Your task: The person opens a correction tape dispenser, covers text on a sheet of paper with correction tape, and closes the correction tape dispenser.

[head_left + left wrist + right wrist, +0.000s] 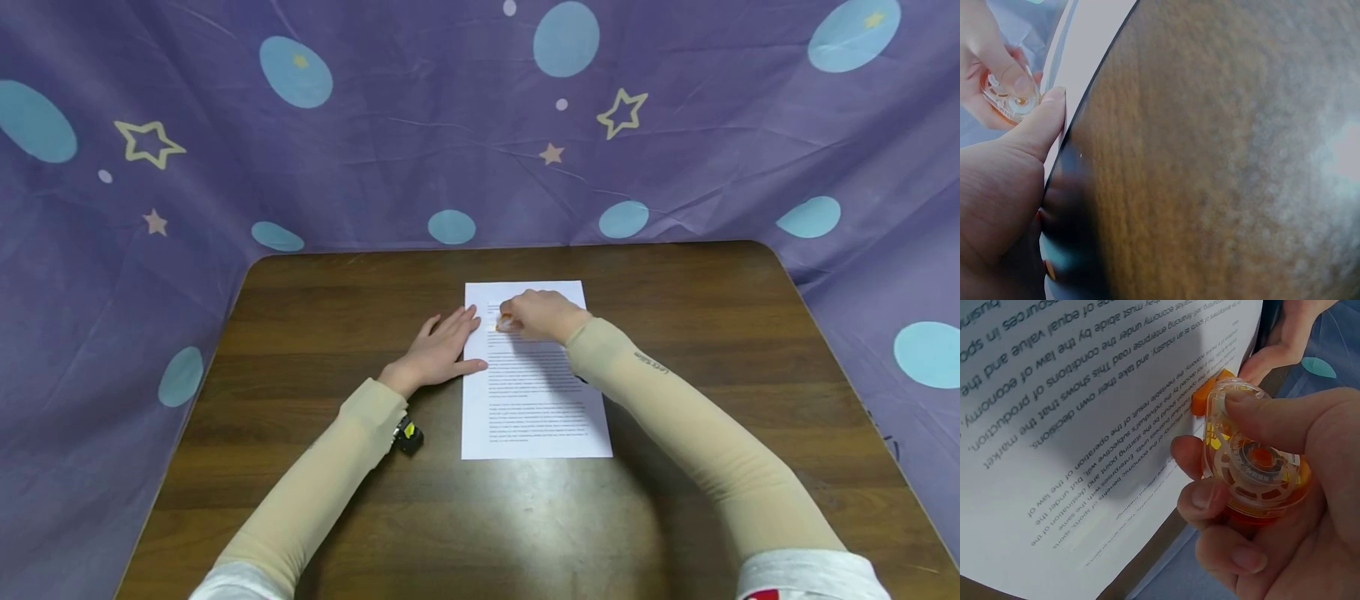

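Note:
A printed sheet of paper (pixel 536 433) lies on the wooden table. My right hand (pixel 543 315) grips an orange and clear correction tape dispenser (pixel 1260 456), thumb on one side and fingers curled round the other. Its orange tip sits right at the printed lines near the top left of the sheet. My left hand (pixel 438 350) lies spread at the sheet's left edge, with fingertips and thumb on the paper. In the left wrist view the thumb (pixel 1044 122) rests at the paper's edge, and the dispenser (pixel 1016 100) shows beyond it.
The brown wooden table (pixel 337 317) extends around the sheet on all sides. A purple curtain (pixel 420 150) with stars and dots hangs along the back and sides. A small black device (pixel 408 435) is worn at my left wrist.

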Available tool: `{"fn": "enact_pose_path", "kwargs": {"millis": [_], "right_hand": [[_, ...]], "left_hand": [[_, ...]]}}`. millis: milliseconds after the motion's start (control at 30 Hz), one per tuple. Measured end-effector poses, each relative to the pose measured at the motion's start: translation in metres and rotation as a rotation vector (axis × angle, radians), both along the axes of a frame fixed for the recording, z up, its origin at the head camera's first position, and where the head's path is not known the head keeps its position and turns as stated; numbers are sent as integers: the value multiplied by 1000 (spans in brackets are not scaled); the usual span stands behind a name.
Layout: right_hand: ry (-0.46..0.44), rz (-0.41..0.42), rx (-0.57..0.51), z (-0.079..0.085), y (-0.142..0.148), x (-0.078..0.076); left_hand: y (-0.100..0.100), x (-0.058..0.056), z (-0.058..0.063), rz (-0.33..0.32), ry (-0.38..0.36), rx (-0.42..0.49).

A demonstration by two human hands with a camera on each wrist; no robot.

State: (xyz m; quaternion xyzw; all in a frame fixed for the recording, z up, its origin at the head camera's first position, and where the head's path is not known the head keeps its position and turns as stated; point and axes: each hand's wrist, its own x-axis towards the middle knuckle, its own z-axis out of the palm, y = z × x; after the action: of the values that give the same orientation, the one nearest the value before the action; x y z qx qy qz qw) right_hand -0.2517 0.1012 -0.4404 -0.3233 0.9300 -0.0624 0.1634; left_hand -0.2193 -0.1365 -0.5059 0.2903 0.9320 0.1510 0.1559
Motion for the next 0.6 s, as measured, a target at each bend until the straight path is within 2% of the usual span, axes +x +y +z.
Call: {"fn": "enact_pose_path", "kwargs": {"millis": [167,367,600], "right_hand": [[-13,-2,-4,-2,3,-1],[-50,-29,-135,-8,18,-1],[-39,-54,-231,-10,33,2]], "left_hand": [[1,2,4,0,-5,2],[3,3,7,-1,-9,-4],[2,0,2,3,-11,-1]]}}
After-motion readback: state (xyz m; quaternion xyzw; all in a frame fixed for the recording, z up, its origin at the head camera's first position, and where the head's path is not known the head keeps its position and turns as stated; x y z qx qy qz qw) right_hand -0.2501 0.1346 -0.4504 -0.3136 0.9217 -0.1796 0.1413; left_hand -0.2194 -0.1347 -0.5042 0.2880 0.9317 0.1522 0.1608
